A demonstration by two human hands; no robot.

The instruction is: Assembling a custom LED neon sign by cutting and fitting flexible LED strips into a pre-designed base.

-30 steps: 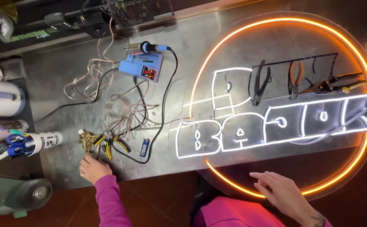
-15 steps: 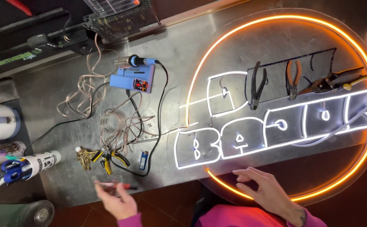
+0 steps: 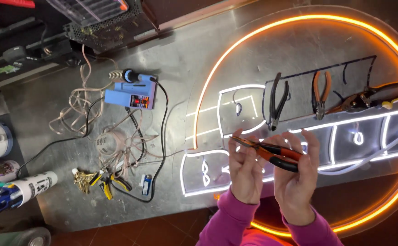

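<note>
Both my hands are raised in front of me over the lit neon sign (image 3: 235, 54). Between them they hold red-and-black-handled pliers (image 3: 272, 154), jaws pointing left. My left hand (image 3: 245, 175) grips near the jaws. My right hand (image 3: 295, 177) holds the handles. The sign has an orange glowing ring and white glowing letter outlines on a clear round panel.
Black pliers (image 3: 276, 102), orange-handled pliers (image 3: 321, 93) and snips (image 3: 372, 98) lie on the sign. A blue soldering station (image 3: 131, 94), tangled wires (image 3: 112, 141), yellow-handled cutters (image 3: 107, 184), keys (image 3: 82, 178) and a small blue lighter (image 3: 145, 184) lie on the metal table (image 3: 180, 50). A white tube (image 3: 30, 187) lies at left.
My left hand left the table's near edge and came up to the right. Both hands now meet over the sign, holding the red-and-black pliers. The view has shifted.
</note>
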